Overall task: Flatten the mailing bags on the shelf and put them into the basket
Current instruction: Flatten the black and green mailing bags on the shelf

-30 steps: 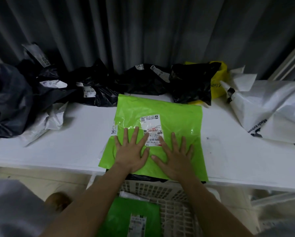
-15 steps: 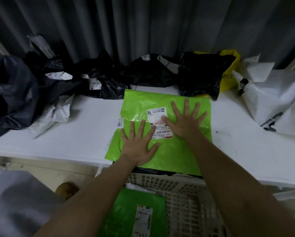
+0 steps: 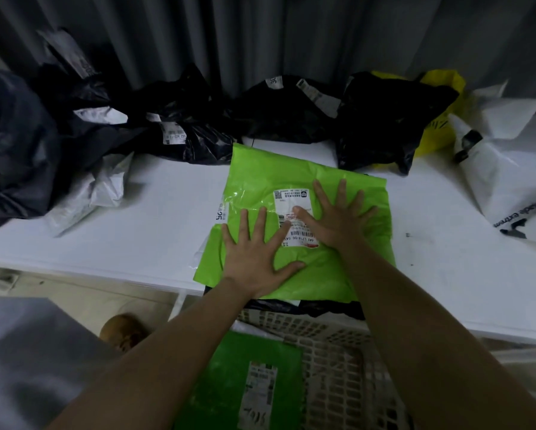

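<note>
A lime green mailing bag (image 3: 260,169) with a white shipping label lies flat on the white shelf (image 3: 136,231), its near edge hanging over the shelf's front. My left hand (image 3: 254,252) presses on its lower left part with fingers spread. My right hand (image 3: 338,215) presses flat on its right half, thumb on the label. Below the shelf stands a white plastic basket (image 3: 338,352) holding a darker green mailing bag (image 3: 226,373). A black bag edge (image 3: 322,308) shows under the lime bag.
Crumpled black mailing bags (image 3: 186,128) crowd the back and left of the shelf, with a black bag over a yellow bag (image 3: 440,113) at back right. A white bag (image 3: 509,169) lies at the right, a grey-white one (image 3: 93,193) at the left.
My right hand slid from the bag's near edge up to its right middle and stays there. My left hand has kept its place on the lower left.
</note>
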### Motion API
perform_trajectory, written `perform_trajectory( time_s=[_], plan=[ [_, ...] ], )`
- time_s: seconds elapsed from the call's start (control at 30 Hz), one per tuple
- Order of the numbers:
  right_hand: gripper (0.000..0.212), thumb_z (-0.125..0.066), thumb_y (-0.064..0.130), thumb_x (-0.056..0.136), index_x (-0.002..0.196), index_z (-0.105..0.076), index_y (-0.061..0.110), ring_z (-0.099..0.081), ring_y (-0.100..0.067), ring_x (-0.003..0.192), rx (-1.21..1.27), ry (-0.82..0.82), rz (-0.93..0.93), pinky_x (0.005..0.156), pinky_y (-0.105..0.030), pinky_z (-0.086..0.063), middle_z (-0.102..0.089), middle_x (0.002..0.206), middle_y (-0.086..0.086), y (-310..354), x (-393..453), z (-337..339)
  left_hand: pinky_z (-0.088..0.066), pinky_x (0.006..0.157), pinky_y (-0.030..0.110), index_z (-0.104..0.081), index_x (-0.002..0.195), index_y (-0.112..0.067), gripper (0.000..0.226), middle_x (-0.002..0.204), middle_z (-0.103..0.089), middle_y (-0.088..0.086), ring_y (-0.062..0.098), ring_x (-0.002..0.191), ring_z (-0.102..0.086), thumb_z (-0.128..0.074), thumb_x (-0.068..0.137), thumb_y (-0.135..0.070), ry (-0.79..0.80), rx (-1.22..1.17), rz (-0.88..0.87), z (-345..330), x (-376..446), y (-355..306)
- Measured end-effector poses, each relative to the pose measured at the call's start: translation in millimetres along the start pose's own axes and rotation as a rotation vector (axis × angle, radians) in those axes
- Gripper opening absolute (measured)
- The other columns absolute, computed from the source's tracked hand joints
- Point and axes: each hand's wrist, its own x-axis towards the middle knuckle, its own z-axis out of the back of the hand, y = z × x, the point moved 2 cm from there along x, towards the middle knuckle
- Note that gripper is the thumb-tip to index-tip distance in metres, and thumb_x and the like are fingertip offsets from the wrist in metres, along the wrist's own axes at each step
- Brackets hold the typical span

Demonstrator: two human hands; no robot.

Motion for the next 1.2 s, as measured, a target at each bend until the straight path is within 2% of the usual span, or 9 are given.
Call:
perform_trajectory(
  time_s=[0.2, 0.37, 0.57, 0.8, 0.93, 1.0, 1.07, 1.13, 1.2],
  plan=[
    [0.089, -0.013, 0.093, 0.067, 0.143, 0.011, 0.055, 0.021, -0.046, 0.14, -0.016, 0.034, -0.016, 0.102, -0.071, 0.017, 0.024, 0.157, -0.004, 1, 0, 2, 0.004, 0.109, 0.07, 0.011, 0.147, -0.047, 0.086, 0.159, 0.017, 0.008, 0.041, 0.143, 0.019, -0.007, 0.073, -0.087, 0.016, -0.007, 0.003, 1, 0, 0],
    [0.093, -0.017, 0.094, 0.065, 0.143, 0.014, 0.054, 0.022, -0.046, 0.14, -0.011, 0.149, 0.03, 0.103, -0.072, 0.016, 0.03, 0.155, -0.004, 3, -8, 19, 0.002, 0.109, 0.069, 0.012, 0.147, -0.047, 0.087, 0.159, 0.015, 0.008, 0.04, 0.144, 0.016, -0.007, 0.073, -0.088, 0.032, 0.007, 0.008, 2, 0, 1],
    [0.093, -0.02, 0.092, 0.067, 0.143, 0.017, 0.053, 0.032, -0.042, 0.137, -0.089, 0.042, 0.163, 0.103, -0.069, 0.02, 0.033, 0.153, -0.003, -10, -66, 22, 0.001, 0.11, 0.068, 0.013, 0.146, -0.048, 0.089, 0.16, 0.013, 0.008, 0.039, 0.144, 0.014, -0.004, 0.069, -0.089, 0.019, -0.006, 0.007, 2, -1, 2],
    [0.09, -0.01, 0.094, 0.063, 0.139, 0.021, 0.057, 0.025, -0.042, 0.14, -0.084, 0.011, 0.089, 0.107, -0.068, 0.013, 0.028, 0.156, -0.003, -33, -76, -13, 0.003, 0.111, 0.068, 0.011, 0.146, -0.049, 0.088, 0.16, 0.014, 0.007, 0.038, 0.145, 0.015, -0.005, 0.069, -0.088, 0.052, -0.009, 0.018, 3, -1, -1],
    [0.091, -0.011, 0.094, 0.063, 0.14, 0.02, 0.056, 0.024, -0.043, 0.14, -0.083, 0.053, 0.093, 0.107, -0.068, 0.014, 0.028, 0.156, -0.004, -32, -76, -11, 0.006, 0.11, 0.068, 0.013, 0.146, -0.049, 0.09, 0.159, 0.018, 0.007, 0.038, 0.144, 0.018, -0.003, 0.067, -0.089, 0.101, 0.003, 0.013, 8, -2, -1],
    [0.09, -0.015, 0.093, 0.066, 0.143, 0.013, 0.055, 0.019, -0.042, 0.142, -0.053, 0.11, 0.08, 0.108, -0.066, 0.013, 0.022, 0.158, -0.003, -31, -74, -2, 0.008, 0.11, 0.068, 0.01, 0.147, -0.049, 0.089, 0.159, 0.018, 0.007, 0.039, 0.143, 0.019, -0.002, 0.067, -0.089, 0.142, -0.007, 0.013, 16, -1, -3],
    [0.082, -0.027, 0.085, 0.078, 0.148, -0.001, 0.05, 0.002, -0.041, 0.145, 0.01, 0.118, 0.062, 0.112, -0.062, 0.0, 0.007, 0.161, -0.004, -31, -69, 15, 0.009, 0.11, 0.067, -0.006, 0.148, -0.048, 0.082, 0.16, 0.009, 0.009, 0.039, 0.144, 0.016, -0.004, 0.074, -0.084, 0.157, -0.056, 0.033, 28, 2, -7],
    [0.071, -0.044, 0.064, 0.089, 0.15, -0.018, 0.039, -0.022, -0.038, 0.139, 0.125, -0.048, 0.065, 0.11, -0.053, -0.024, -0.018, 0.156, -0.011, -35, -63, 40, 0.012, 0.109, 0.066, -0.029, 0.144, -0.042, 0.072, 0.16, -0.002, 0.013, 0.039, 0.144, 0.013, -0.008, 0.084, -0.076, 0.126, -0.099, 0.059, 46, 9, -15],
    [0.06, -0.053, 0.039, 0.093, 0.147, -0.033, 0.025, -0.035, -0.036, 0.128, 0.263, -0.247, 0.041, 0.101, -0.047, -0.037, -0.035, 0.145, -0.015, -41, -56, 66, 0.012, 0.109, 0.064, -0.042, 0.139, -0.035, 0.065, 0.159, -0.007, 0.014, 0.04, 0.144, 0.012, -0.013, 0.092, -0.068, 0.115, -0.061, 0.063, 62, 22, -25]
  ],
)
